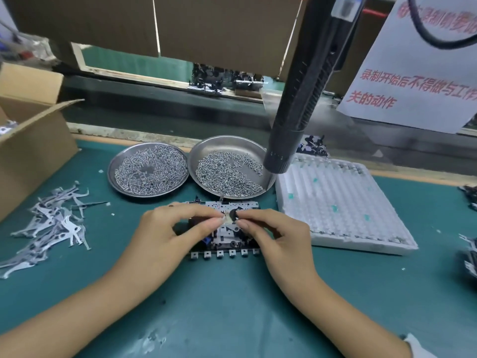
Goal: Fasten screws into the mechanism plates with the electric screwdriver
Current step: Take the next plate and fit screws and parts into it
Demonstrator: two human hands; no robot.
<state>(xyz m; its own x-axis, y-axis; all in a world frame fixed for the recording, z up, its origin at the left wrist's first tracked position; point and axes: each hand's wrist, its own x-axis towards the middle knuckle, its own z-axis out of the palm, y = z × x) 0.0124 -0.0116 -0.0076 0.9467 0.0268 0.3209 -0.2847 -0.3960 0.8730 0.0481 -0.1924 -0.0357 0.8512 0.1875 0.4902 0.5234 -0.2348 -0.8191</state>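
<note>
Both hands work over the mechanism plate (227, 228), which lies flat on the green table (232, 306) at the centre of the view. The left hand (165, 228) curls its fingers so that thumb and forefinger close in a pinching grip on a small pale part at the top middle of the plate. The right hand (273, 233) meets it from the other side, its fingertips pinched together on the same spot, just beside a small black round piece; what exactly each grip holds is too small to tell.

Just beyond the grip stand two round steel dishes of screws: the left dish (113, 166) and the right dish (232, 142), whose rim nearly touches the plate's far edge. The electric screwdriver (304, 99) hangs above and to the right of the grip, held by neither hand, its dark nose over the right dish's rim. Right of the grip lies a white ribbed foam tray (340, 202). Well to the left of it sprawls a pile of thin stamped metal levers (51, 226), with an open cardboard box (31, 140) behind them.
</note>
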